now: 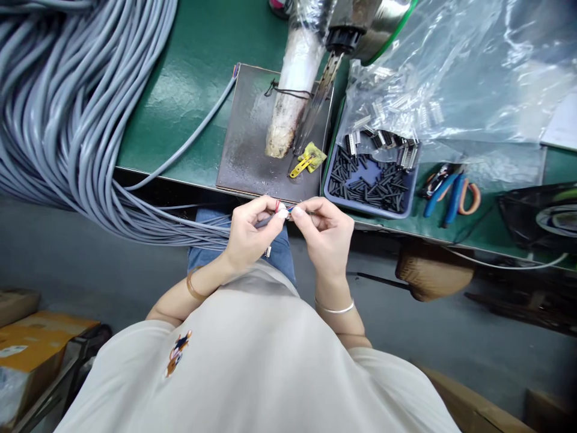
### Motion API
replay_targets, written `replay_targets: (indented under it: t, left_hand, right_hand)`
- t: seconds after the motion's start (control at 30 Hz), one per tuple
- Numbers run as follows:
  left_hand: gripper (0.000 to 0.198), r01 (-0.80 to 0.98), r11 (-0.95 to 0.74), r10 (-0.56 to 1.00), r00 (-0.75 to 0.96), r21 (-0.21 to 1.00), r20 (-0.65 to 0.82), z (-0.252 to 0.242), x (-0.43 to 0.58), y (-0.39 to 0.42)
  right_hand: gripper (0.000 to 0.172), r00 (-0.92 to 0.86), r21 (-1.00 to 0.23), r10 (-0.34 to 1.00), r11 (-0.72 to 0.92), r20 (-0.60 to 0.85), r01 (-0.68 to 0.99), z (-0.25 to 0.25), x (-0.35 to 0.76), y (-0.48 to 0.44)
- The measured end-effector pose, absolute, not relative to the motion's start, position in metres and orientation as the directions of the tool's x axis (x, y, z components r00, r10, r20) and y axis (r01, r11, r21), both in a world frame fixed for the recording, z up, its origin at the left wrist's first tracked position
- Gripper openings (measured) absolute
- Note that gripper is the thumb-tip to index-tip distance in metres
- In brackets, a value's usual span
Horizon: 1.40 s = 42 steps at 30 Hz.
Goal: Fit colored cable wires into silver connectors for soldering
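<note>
My left hand [252, 231] is closed around the end of a grey cable [262, 222], close to the bench's front edge. Thin coloured wires [291, 208], red and blue among them, fan out of the cable between my hands. With thumb and forefinger, my right hand [328, 231] pinches the tips of these wires. My fingers hide part of the wires, so I cannot tell how many are gripped. A dark board [246, 138] lies just beyond my hands, with a yellow hair clip [301, 166] on a small yellowish pad.
A big bundle of grey cables [76, 108] covers the left side. Above the board hang a wrapped white tube [293, 90] and a metal-tipped tool [322, 96]. Right of them are a blue tray [369, 207] of black sleeves and connectors, pliers [455, 192] and plastic bags [473, 72].
</note>
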State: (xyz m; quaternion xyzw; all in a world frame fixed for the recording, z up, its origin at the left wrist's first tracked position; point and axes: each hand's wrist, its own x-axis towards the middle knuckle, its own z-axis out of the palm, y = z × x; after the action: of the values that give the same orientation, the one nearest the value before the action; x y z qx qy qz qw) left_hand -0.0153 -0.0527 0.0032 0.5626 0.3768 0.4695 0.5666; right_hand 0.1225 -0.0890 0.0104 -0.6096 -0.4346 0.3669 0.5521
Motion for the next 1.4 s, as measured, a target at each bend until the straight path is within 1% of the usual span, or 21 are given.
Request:
replay_targets:
  t: [0.1,0.2,0.3,0.37,0.47,0.5,0.57,0.63,0.7,0.77,0.9,1.03,1.13,1.2,1.27,1.33,1.4]
  left_hand:
    - [0.022,-0.225,0.116,0.941,0.336,0.967,-0.035,0.006,-0.018,-0.049]
    - [0.028,-0.269,0.204,0.92,0.38,0.941,-0.091,0.006,-0.022,-0.045]
    - [0.028,-0.266,0.225,0.911,0.398,0.937,-0.106,0.005,-0.023,-0.045]
    - [0.027,-0.246,0.222,0.912,0.395,0.944,-0.112,0.005,-0.022,-0.047]
    - [0.024,-0.247,0.194,0.927,0.364,0.949,-0.095,0.007,-0.021,-0.049]
    - [0.024,-0.26,0.185,0.932,0.351,0.948,-0.086,0.007,-0.022,-0.049]
    - [0.024,-0.29,0.186,0.936,0.343,0.939,-0.079,0.007,-0.023,-0.049]
    - [0.025,-0.315,0.217,0.93,0.353,0.924,-0.098,0.006,-0.024,-0.048]
    - [0.028,-0.34,0.261,0.924,0.358,0.904,-0.132,0.005,-0.025,-0.047]
    - [0.031,-0.367,0.29,0.922,0.355,0.884,-0.155,0.004,-0.026,-0.047]
    - [0.034,-0.389,0.291,0.922,0.358,0.874,-0.148,0.002,-0.026,-0.047]
    - [0.038,-0.361,0.262,0.926,0.355,0.895,-0.127,0.001,-0.025,-0.048]
    - [0.039,-0.317,0.228,0.937,0.328,0.921,-0.119,0.002,-0.022,-0.05]
    - [0.037,-0.291,0.181,0.955,0.282,0.939,-0.097,0.005,-0.02,-0.052]
    - [0.034,-0.265,0.139,0.968,0.24,0.954,-0.074,0.007,-0.02,-0.054]
    - [0.03,-0.249,0.142,0.968,0.239,0.958,-0.081,0.007,-0.021,-0.054]
    - [0.028,-0.243,0.176,0.959,0.263,0.954,-0.11,0.007,-0.024,-0.052]
  right_hand:
    - [0.029,0.359,-0.988,0.928,0.049,0.1,0.148,0.012,0.128,-0.089]
    - [0.027,0.244,-0.978,0.965,0.048,0.098,0.204,0.014,0.135,-0.087]
    - [0.02,0.101,-0.941,0.99,0.064,0.103,0.333,0.018,0.136,-0.086]
    - [0.018,0.065,-0.888,0.981,0.135,0.182,0.44,0.022,0.133,-0.085]
    - [0.021,0.043,-0.775,0.939,0.255,0.341,0.578,0.024,0.127,-0.086]
    - [0.021,0.026,-0.748,0.93,0.278,0.366,0.602,0.024,0.126,-0.087]
    - [0.025,0.005,-0.74,0.933,0.284,0.361,0.61,0.023,0.126,-0.09]
    - [0.026,0.047,-0.791,0.95,0.23,0.31,0.567,0.02,0.128,-0.094]
    - [0.02,0.148,-0.853,0.956,0.148,0.252,0.5,0.018,0.131,-0.097]
    - [0.014,0.216,-0.883,0.951,0.099,0.219,0.459,0.016,0.134,-0.098]
    - [0.009,0.181,-0.881,0.956,0.126,0.231,0.456,0.016,0.132,-0.096]
    - [0.008,0.159,-0.872,0.957,0.144,0.243,0.467,0.016,0.128,-0.093]
    - [0.017,0.14,-0.805,0.944,0.17,0.298,0.568,0.015,0.124,-0.092]
    - [0.018,0.117,-0.731,0.918,0.219,0.379,0.646,0.014,0.123,-0.093]
    - [0.017,0.137,-0.691,0.878,0.255,0.458,0.676,0.013,0.123,-0.095]
    - [0.015,0.23,-0.721,0.825,0.273,0.516,0.637,0.015,0.126,-0.095]
    - [0.015,0.366,-0.769,0.732,0.33,0.575,0.547,0.022,0.132,-0.094]
